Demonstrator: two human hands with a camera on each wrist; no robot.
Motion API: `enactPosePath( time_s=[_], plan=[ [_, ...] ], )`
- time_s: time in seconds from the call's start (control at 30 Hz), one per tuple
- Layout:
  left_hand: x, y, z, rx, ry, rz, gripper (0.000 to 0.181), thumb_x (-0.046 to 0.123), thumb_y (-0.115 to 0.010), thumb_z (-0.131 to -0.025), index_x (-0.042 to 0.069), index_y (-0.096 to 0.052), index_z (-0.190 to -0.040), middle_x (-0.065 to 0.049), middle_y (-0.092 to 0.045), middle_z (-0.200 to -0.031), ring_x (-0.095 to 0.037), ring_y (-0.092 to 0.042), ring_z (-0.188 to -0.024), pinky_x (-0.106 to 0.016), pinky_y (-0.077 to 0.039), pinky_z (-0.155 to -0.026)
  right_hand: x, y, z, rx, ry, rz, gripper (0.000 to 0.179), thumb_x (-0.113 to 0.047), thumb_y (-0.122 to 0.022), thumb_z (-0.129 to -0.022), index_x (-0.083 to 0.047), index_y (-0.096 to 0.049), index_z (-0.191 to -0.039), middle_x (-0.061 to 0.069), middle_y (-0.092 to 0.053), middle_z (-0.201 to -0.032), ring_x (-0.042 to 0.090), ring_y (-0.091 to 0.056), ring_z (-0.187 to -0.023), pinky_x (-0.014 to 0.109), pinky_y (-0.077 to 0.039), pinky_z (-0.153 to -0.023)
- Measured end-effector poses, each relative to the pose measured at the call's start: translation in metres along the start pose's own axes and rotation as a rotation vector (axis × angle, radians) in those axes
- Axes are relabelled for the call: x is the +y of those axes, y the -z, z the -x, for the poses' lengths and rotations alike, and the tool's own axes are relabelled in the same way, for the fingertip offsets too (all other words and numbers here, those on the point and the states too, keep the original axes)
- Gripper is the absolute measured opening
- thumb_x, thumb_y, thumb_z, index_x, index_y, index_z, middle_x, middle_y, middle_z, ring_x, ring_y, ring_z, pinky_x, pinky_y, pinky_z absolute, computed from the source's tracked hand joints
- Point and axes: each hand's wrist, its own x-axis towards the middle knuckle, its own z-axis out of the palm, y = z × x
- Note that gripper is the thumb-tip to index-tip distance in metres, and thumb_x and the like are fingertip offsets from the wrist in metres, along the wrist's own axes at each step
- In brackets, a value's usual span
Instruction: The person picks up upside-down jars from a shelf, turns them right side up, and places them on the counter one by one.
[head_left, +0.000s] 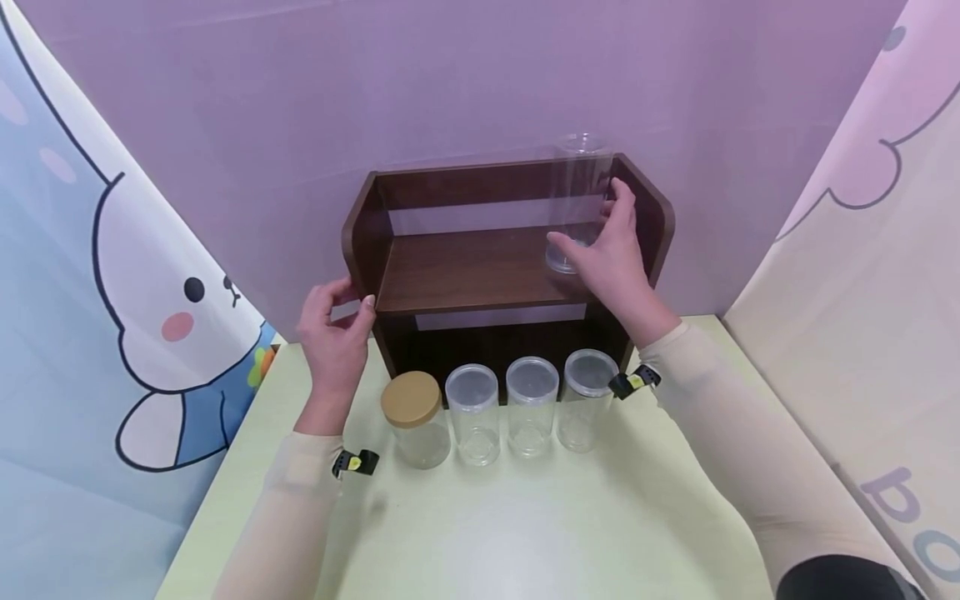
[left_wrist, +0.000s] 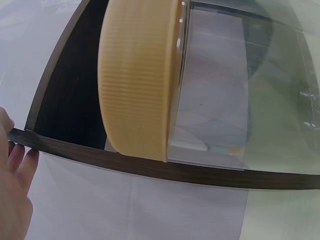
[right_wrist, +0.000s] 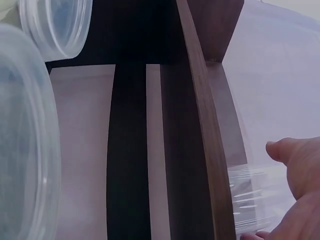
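Observation:
A dark brown two-tier shelf (head_left: pixel 465 271) stands against the backdrop. My left hand (head_left: pixel 333 337) pinches its left side panel near the middle board, thumb at the front edge; the left wrist view shows thumb and fingers (left_wrist: pixel 27 170) on either side of the panel edge. On the upper tier, at the right end, stands a tall clear jar (head_left: pixel 573 187). My right hand (head_left: pixel 618 258) is spread around this jar, thumb to its left and fingers to its right. In the right wrist view, a gap shows between the thumb (right_wrist: pixel 285 150) and the jar (right_wrist: pixel 247 192).
In front of the lower tier, a clear jar with a tan lid (head_left: pixel 412 400) stands in a row with three clear-lidded jars (head_left: pixel 472 396) on the pale green table (head_left: pixel 487 533). Printed cloth hangs at left (head_left: pixel 150 275) and right (head_left: pixel 862 333).

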Motion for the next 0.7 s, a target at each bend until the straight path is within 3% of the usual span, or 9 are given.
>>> enactPosePath(
  time_s=[0.23, 0.7],
  plan=[
    [-0.0018, -0.0009, -0.0003, 0.003, 0.005, 0.003, 0.031, 0.014, -0.085, -0.100, 0.011, -0.077, -0.130, -0.004, -0.073, -0.120, -0.011, -0.068, -0.111, -0.018, -0.061, -0.087, 0.0041, -0.0066, -0.0055, 0.011, 0.011, -0.020, 0.105, -0.035, -0.086, -0.098, -0.023, -0.013, -0.172, 0.012, -0.032, -0.171, 0.026, -0.040, -0.157, 0.045, -0.042, -0.126],
    [-0.0045, -0.0029, -0.0002, -0.006, 0.016, 0.002, 0.031, 0.011, -0.084, -0.101, 0.010, -0.077, -0.131, -0.007, -0.073, -0.121, -0.012, -0.069, -0.111, -0.018, -0.061, -0.087, 0.0033, -0.0073, -0.0029, 0.018, 0.002, -0.003, 0.096, -0.030, -0.084, -0.100, -0.023, -0.021, -0.171, 0.011, -0.040, -0.165, 0.023, -0.046, -0.150, 0.042, -0.047, -0.122]
  ],
)
